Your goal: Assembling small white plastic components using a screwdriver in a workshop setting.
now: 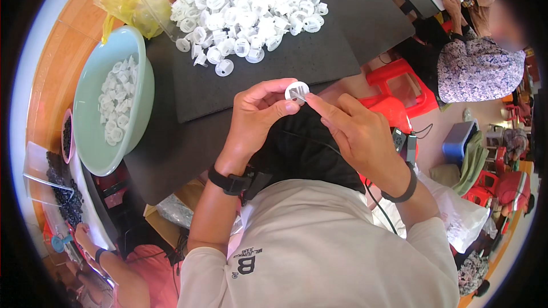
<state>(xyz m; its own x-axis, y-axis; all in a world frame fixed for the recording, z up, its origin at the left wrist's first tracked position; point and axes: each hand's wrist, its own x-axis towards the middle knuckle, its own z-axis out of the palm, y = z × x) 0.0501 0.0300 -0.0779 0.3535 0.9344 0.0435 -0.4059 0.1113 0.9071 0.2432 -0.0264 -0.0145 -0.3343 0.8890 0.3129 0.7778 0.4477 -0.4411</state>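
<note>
Between the thumb and fingers of my left hand [260,111] is a small round white plastic part [297,92] with a slotted opening, its face turned up. My right hand [359,131] comes in from the right, its index fingertip against the edge of this part. The other right fingers are curled; whether they pinch something small is hidden. Beyond my hands, a large heap of similar white plastic parts [242,5] lies on a black board [285,74]. A few of them sit loose along the heap's near edge.
To the left stands a pale green basin [147,85] with white pieces inside, beside a yellow plastic bag [134,5]. A co-worker's arm [94,245] is at lower left by dark small parts [65,194]. Red stools [405,85] and another person [479,68] are on the right.
</note>
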